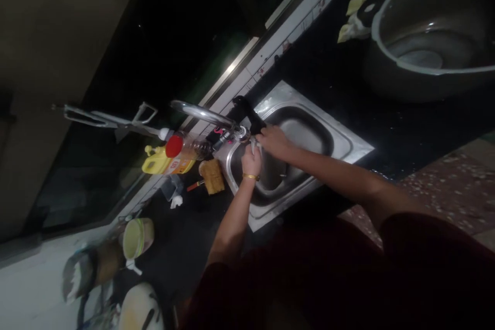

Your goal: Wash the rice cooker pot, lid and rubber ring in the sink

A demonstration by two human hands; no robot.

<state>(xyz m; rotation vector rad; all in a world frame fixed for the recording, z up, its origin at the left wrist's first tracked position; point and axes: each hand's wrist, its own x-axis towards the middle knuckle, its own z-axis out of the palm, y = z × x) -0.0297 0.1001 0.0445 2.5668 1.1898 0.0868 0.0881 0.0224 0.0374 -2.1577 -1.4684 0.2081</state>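
Both hands are together over a steel sink (340, 142), right under the spout of a chrome tap (204, 113). My left hand (251, 161), with a gold bangle on the wrist, is curled shut around a small pale object that I cannot make out. My right hand (274, 140) is closed over the same spot from the other side, its fingers touching the left hand's. A black fitting (247, 111) stands just behind the hands at the sink's rim. The picture is dark and tilted.
On the black counter (328, 69) beside the sink are a yellow-brown sponge (212, 176), a clear bottle with a red cap (181, 147) and a yellow bottle (162, 164). A large grey basin (429, 36) stands at the top right. Cups and jars (137, 240) crowd the lower left.
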